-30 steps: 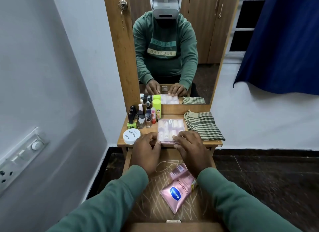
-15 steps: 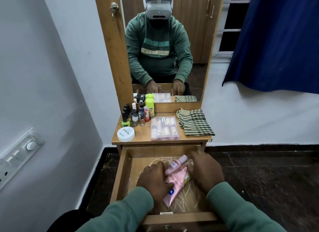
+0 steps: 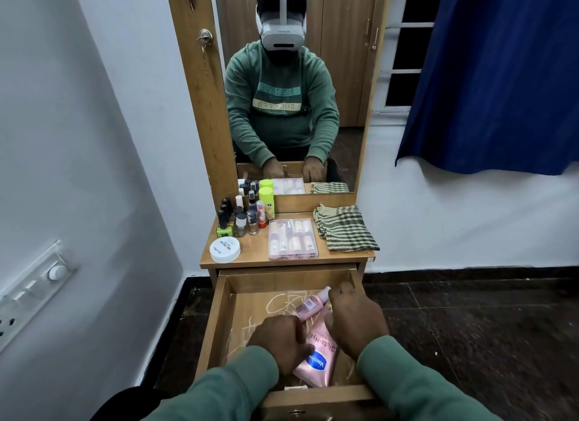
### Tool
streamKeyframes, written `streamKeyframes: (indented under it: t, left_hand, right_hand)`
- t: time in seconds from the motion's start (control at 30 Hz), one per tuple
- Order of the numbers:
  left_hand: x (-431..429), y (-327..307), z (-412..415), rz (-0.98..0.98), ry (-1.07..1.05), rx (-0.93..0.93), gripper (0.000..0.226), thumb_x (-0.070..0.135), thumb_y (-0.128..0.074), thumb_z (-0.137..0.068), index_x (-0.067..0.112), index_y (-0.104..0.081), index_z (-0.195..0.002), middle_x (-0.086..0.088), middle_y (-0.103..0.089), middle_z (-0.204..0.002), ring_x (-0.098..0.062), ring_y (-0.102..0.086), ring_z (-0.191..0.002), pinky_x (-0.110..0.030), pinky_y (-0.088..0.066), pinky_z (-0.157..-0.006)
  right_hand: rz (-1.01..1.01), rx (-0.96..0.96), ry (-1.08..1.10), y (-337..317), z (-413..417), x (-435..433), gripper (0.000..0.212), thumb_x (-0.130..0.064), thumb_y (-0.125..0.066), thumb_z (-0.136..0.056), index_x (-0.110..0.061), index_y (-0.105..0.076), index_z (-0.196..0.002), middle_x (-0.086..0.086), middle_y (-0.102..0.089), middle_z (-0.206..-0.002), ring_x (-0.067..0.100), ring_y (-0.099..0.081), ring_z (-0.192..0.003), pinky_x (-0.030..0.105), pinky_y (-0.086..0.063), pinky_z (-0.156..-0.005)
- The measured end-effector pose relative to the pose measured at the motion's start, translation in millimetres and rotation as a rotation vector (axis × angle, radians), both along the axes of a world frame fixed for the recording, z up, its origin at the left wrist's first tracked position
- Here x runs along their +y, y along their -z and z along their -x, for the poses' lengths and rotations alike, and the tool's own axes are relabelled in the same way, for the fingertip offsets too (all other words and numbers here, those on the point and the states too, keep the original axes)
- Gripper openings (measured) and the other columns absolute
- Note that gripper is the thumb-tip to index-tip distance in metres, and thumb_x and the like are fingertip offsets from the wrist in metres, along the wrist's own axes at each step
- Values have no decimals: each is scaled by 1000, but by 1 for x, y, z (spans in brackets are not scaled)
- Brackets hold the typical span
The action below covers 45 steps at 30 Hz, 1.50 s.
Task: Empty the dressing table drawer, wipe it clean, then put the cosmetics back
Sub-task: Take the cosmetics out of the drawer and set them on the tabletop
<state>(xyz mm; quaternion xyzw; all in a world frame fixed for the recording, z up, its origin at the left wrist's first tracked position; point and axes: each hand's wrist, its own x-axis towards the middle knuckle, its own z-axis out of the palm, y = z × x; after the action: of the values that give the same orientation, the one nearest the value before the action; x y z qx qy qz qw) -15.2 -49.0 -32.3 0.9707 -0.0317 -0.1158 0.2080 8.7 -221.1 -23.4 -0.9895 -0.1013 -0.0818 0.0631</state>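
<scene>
Surface (image 3: 341, 257): cosmetics lined up, checked cloth (image 3: 346, 228) on its right.
Drawer (image 3: 216, 314): pulled open.
My left hand (image 3: 279, 339): gripping the pink tube (image 3: 319, 355) in the drawer.
My right hand (image 3: 357, 317): closed around the small pink bottle (image 3: 310, 304).

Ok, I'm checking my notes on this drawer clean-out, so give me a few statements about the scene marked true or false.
1. The drawer is pulled open. True.
2. The pink tube lies on the tabletop. False: it lies inside the drawer, between the two hands.
3. The checked cloth sits on the right side of the tabletop. True.
4. The clear case is in the drawer. False: it lies on the tabletop, beside the white jar.
5. The left hand holds the cloth. False: it is down in the drawer at the tube, and the right hand is at a small pink bottle.
</scene>
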Motion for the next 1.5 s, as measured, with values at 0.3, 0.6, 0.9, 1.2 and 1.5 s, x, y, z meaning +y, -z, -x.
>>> streamKeyframes:
  t: [0.3,0.6,0.9,1.2,1.5]
  left_hand:
    - [-10,-12,-36,52,-96,-153,41,41,-70,-86,20,-62,-120,-8,-67,-125,-30,-61,-114,-44,-53,-99]
    - [-13,-4,-44,73,-99,-122,20,28,-73,-82,20,-66,-99,-8,-72,-107,-31,-65,-98,-39,-56,-86]
    - [5,-22,-25,216,-137,-91,26,35,-79,-77,23,-70,-98,2,-75,-98,-21,-68,-91,-34,-57,-79]
    - [30,-69,7,459,-213,-407,30,55,-74,-69,38,-56,-86,18,-66,-76,1,-60,-67,-23,-44,-55]
    - [25,-91,-62,489,-359,-546,31,36,-79,-79,26,-56,-97,5,-69,-84,-17,-64,-75,-39,-56,-67]
  right_hand:
    - [113,-25,-26,-1,-26,18,47,-55,-55,-84,-24,-57,-119,6,-67,-117,31,-56,-107,43,-40,-95]
    - [74,113,74,4,-42,33,39,-55,-55,-87,-26,-59,-113,5,-71,-114,32,-61,-110,46,-33,-99]
    - [-358,202,55,-19,-27,36,32,-46,-62,-89,-36,-56,-118,-6,-57,-125,20,-56,-117,46,-24,-117]
    - [-705,1,-185,-64,-11,51,29,-24,-69,-91,-36,-60,-116,-17,-52,-131,8,-54,-115,37,-53,-96]
    - [-702,-14,-215,-109,-101,81,41,-8,-66,-80,-25,-59,-118,-3,-60,-120,18,-58,-103,38,-52,-90]
